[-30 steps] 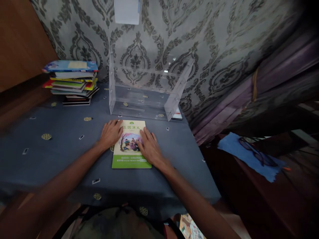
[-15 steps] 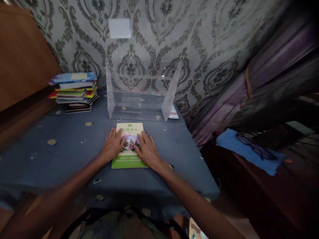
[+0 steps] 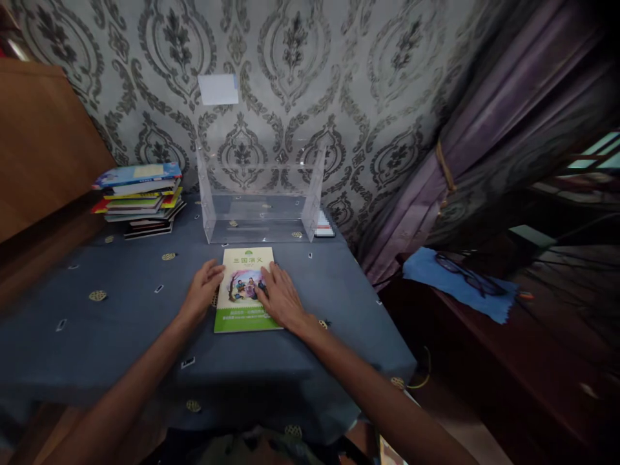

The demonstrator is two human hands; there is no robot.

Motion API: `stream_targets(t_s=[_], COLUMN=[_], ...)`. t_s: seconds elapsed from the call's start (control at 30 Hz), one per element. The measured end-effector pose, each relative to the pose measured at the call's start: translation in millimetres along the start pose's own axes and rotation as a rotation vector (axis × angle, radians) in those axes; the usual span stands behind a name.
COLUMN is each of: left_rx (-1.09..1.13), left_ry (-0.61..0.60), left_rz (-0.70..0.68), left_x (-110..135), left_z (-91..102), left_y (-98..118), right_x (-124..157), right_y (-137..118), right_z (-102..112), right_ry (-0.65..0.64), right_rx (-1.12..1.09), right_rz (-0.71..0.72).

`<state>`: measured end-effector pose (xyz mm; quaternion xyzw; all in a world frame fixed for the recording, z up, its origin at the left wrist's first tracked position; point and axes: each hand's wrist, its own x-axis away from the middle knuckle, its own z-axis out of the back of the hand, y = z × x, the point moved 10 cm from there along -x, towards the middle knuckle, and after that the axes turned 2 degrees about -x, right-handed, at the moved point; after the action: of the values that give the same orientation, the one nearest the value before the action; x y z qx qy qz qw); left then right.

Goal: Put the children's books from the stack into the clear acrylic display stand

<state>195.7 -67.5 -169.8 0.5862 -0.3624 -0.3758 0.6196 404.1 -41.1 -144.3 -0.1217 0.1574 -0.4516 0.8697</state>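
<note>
A paperback book (image 3: 246, 287) with a cream and green cover and a painted picture lies flat on the blue-grey tablecloth. My right hand (image 3: 282, 296) rests on its right side, fingers stretched over the cover. Beside the left edge is my left hand (image 3: 202, 288), its fingers slightly bent and apart, the tips at the edge of the book. Behind the book stands a clear acrylic rack (image 3: 259, 229), with nothing on its shelves.
A stack of books (image 3: 140, 200) stands at the back left by a wooden panel (image 3: 48, 142). Beyond the rack's right side lies a small flat item (image 3: 324, 224), partly blurred out. Glasses (image 3: 467, 274) rest on a blue cloth (image 3: 421, 268) at right, near a purple curtain (image 3: 411, 213).
My left hand has slid off the cover to the book's left edge. My right hand stays on the cover. The view has tilted up and shifted slightly right.
</note>
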Motion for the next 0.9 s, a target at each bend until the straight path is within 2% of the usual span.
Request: stream_targets(t_s=[0.1,0.17,0.3,0.37,0.47,0.57,0.67,0.77,0.83,0.9], left_rx=[0.038,0.062,0.129,0.153,0.152,0.167,0.179,0.161,0.123,0.071], left_ry=[0.042,0.009,-0.208,-0.214,-0.174,-0.189,-0.221,-0.24,-0.227,-0.193], left_rz=[0.115,0.216,0.362,0.37,0.354,0.27,0.19,0.114,0.01,-0.118], left_x=[-3.8,-3.3,12.2,20.6,28.1,28.0,25.7,23.9,22.3,21.9], left_z=[7.8,5.4,-24.9,-32.6,-34.9,-36.5,-37.3,-37.3,-36.0,-34.6], left_y=[0.0,-1.3,-3.1,-2.5,-2.6,5.4,18.5,34.4,48.8,63.1], right_x=[0.2,0.5,1.8,3.4,6.3,4.6,-4.6,-16.3,-18.0,-12.2], right_y=[0.2,-0.7,-2.3,-3.2,-2.8,11.1,32.6,42.1,41.0,38.9], right_z=[2.0,3.6,6.5,10.0,15.2,18.2,24.2,25.8,32.3,45.6], right_ry=[0.019,0.031,0.025,0.029,0.04,0.072,0.179,0.198,0.221,0.316], right_rx=[-0.015,-0.028,-0.036,-0.048,-0.106,-0.254,-0.575,-0.94,-1.001,-0.924], right_rz=[-0.004,0.002,-0.006,-0.016,-0.02,-0.07,-0.099,-0.037,0.02,0.057])
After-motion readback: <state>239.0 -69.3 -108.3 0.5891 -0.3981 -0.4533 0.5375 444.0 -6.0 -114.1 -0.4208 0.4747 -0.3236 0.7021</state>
